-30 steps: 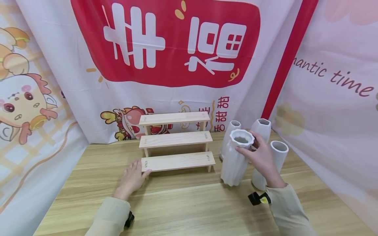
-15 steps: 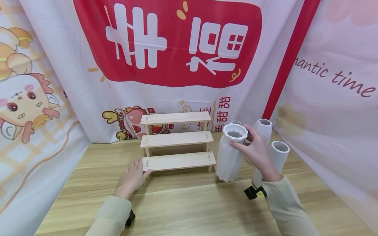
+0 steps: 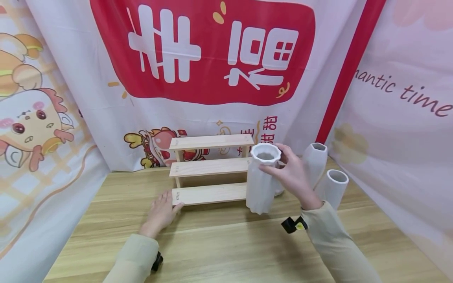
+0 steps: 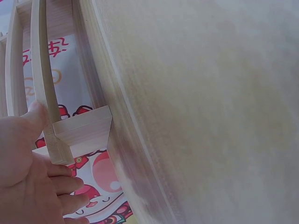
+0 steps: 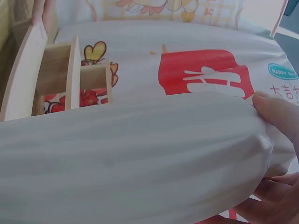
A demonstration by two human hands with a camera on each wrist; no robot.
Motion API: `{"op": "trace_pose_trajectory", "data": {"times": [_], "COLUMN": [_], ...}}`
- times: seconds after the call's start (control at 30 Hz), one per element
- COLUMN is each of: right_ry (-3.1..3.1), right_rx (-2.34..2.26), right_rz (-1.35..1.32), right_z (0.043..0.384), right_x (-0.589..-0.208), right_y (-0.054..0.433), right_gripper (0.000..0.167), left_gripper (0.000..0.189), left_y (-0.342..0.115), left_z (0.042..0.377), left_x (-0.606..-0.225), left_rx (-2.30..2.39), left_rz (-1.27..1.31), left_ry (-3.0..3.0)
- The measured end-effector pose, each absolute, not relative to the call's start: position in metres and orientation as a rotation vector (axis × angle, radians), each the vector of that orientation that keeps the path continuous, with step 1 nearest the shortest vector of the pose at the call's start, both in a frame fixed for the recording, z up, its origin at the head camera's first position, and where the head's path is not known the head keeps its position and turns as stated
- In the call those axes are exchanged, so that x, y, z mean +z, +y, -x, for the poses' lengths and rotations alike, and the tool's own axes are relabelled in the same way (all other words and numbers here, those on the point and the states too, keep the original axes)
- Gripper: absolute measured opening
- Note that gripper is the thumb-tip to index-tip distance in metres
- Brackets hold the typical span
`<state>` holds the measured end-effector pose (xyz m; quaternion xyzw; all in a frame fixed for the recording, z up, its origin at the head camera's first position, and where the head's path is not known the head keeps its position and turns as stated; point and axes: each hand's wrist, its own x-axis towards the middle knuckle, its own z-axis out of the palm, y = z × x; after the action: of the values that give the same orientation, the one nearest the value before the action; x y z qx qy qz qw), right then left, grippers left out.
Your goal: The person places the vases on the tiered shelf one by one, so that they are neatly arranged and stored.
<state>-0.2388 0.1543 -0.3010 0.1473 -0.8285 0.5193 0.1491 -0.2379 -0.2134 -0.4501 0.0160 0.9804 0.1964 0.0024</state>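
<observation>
My right hand (image 3: 295, 175) grips a white ribbed vase (image 3: 262, 186) near its scalloped rim, thumb on the near side. The vase is upright in front of the right end of a three-tier wooden display stand (image 3: 209, 193), hiding part of it. In the right wrist view, the vase (image 5: 135, 158) spans the frame with the thumb and fingers at its neck end. My left hand (image 3: 161, 212) holds the left end of the stand's lowest board; in the left wrist view, the thumb lies against the board (image 4: 44, 88) and the fingers extend past its end.
A faceted white vase (image 3: 315, 163) and a plain cylindrical white vase (image 3: 334, 188) stand to the right, partly behind my right arm. Another white vase is mostly hidden behind the held one. Printed cloths (image 3: 219, 94) enclose the wooden table (image 3: 212, 251) at the back and sides.
My right hand has carried the ribbed vase leftward, from beside the other vases to in front of the stand's right end. My left hand has stayed on the stand.
</observation>
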Motion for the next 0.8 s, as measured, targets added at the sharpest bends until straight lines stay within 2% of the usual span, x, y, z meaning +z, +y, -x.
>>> {"op": "trace_pose_trajectory", "data": {"times": [0.4, 0.8], "right_ry": [-2.308, -2.253], "right_rx": [1.57, 1.637], "right_rz": [-0.578, -0.686], "right_z": [0.241, 0.25], "right_x": [-0.291, -0.293], "right_y": [0.123, 0.095], "right_gripper": [0.066, 0.07], "left_gripper": [0.076, 0.076], "left_y": [-0.214, -0.216], "left_z": [0.239, 0.24], "left_x": [-0.451, -0.455], "left_rx": [0.609, 0.608], "left_rz": [-0.054, -0.063], "left_ry": [3.089, 3.1]}}
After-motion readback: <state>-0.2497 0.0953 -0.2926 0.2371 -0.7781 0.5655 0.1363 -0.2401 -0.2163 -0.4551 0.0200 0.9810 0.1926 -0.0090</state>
